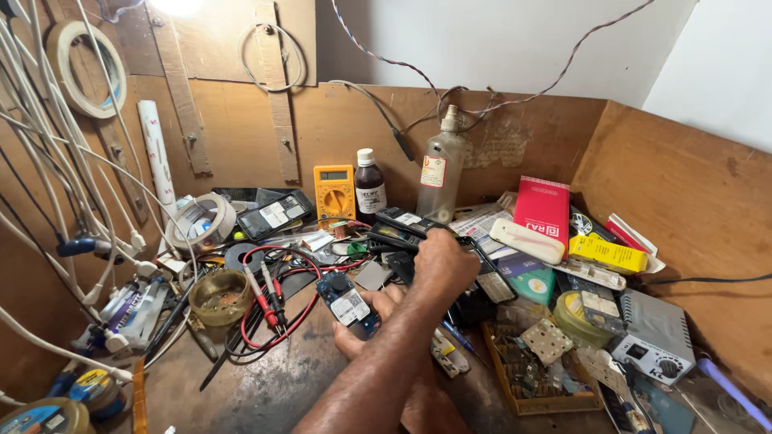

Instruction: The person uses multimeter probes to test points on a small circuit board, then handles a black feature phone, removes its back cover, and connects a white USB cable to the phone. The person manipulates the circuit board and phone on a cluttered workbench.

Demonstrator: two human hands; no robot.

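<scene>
A: What are the hands doing?

B: The left hand [366, 321] lies palm up over the cluttered desk [265, 386], its fingers [386, 299] curled round a blue circuit board [347, 302]. The right hand [444, 265] reaches across it; its fingers are hidden, so I cannot tell if they grip anything.

A: What is nearby?

B: Red probe leads [269, 301] lie just left of the board, a yellow multimeter [334, 193] beyond.

A: Any advice?

B: I'd keep the board level and steady.
</scene>
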